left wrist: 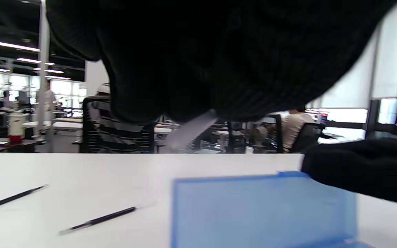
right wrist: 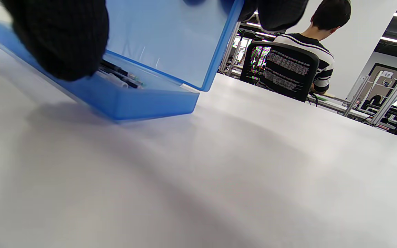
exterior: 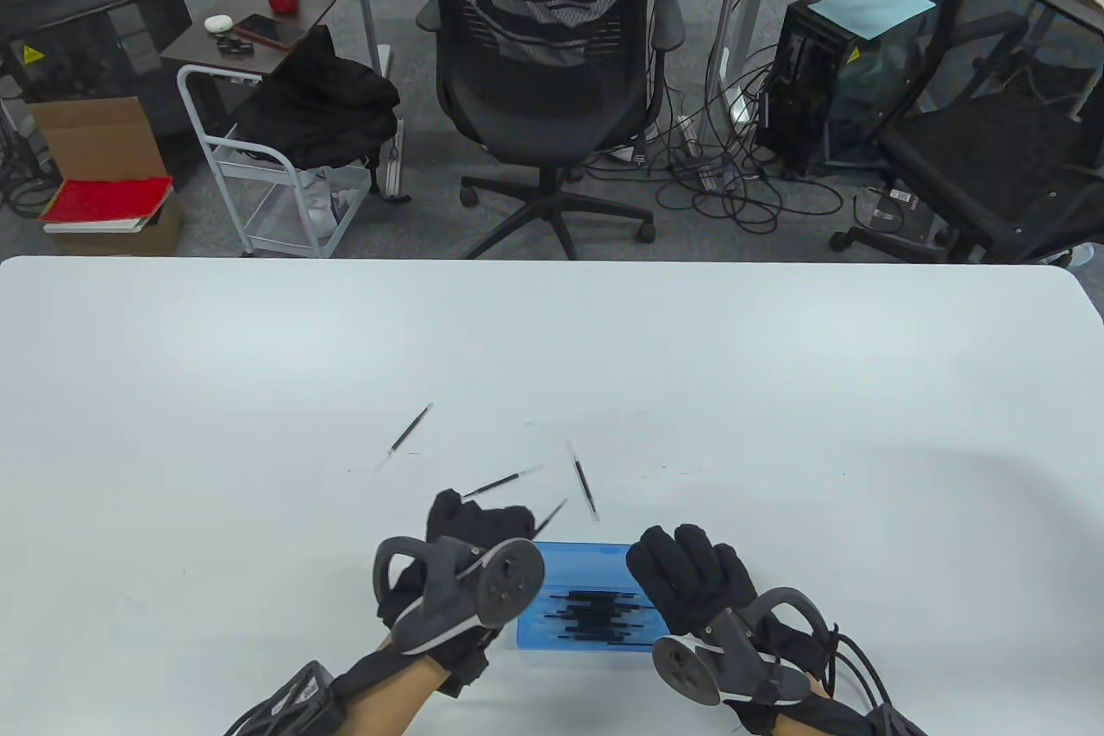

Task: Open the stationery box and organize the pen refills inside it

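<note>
The blue stationery box (exterior: 595, 563) lies open near the table's front edge, its lid (right wrist: 171, 38) standing up. Several black pen refills (exterior: 595, 608) lie in its base (right wrist: 115, 103). My right hand (exterior: 686, 572) grips the lid's right end, fingers (right wrist: 274, 12) over the top edge and thumb in front. Just left of the box, my left hand (exterior: 483, 522) pinches one refill (exterior: 549, 517), whose pale end (left wrist: 193, 129) pokes out under the fingers. Three loose refills lie beyond: one far left (exterior: 410, 430), one by my left hand (exterior: 503, 482), one above the box (exterior: 584, 490).
The white table (exterior: 776, 391) stretches wide on all sides. Behind it stand a black office chair (exterior: 543, 80) with a seated person, a white trolley (exterior: 259, 166), and a computer tower (exterior: 828, 80).
</note>
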Action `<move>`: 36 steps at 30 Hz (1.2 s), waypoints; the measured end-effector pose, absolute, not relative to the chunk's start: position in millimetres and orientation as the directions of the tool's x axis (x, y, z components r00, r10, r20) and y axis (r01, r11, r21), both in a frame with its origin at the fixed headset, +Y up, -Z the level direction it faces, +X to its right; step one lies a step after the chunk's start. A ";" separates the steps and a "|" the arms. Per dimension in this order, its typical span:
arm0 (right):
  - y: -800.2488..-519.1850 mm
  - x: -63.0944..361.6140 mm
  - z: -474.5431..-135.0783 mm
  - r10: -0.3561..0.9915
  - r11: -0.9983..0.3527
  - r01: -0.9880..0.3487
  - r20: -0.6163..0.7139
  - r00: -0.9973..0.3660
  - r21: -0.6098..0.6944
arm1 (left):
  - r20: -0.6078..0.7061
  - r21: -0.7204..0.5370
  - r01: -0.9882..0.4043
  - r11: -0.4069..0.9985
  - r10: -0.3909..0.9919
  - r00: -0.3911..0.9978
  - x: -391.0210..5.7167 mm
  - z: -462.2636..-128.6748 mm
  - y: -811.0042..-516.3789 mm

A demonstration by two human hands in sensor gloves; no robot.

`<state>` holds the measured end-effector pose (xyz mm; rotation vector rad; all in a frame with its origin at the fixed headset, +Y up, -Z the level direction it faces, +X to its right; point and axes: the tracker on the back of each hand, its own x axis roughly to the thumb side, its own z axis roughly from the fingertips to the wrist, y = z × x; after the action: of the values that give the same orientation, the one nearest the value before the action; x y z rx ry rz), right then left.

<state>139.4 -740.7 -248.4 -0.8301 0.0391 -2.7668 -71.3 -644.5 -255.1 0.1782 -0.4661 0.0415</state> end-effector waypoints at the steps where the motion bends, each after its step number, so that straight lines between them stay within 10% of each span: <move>1: -740.8 139.4 -248.4 -0.248 -0.968 0.232 0.538 -0.806 -0.098 | 0.490 0.167 -0.061 0.984 -0.029 0.871 -63.4 -250.5 -646.4; 25: -740.8 139.5 -248.2 -0.250 -0.967 0.234 0.540 -0.804 -0.100 | 0.671 0.374 0.365 0.853 -0.520 0.527 12.8 -223.0 -731.0; 36: -741.1 139.6 -247.9 -0.252 -0.967 0.235 0.539 -0.804 -0.101 | 0.673 0.362 0.412 0.836 -0.540 0.505 19.0 -226.0 -736.9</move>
<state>139.6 -741.1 -247.9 -0.8310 0.0419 -2.7620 19.0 -736.9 -226.0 0.1624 -0.8682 -0.5774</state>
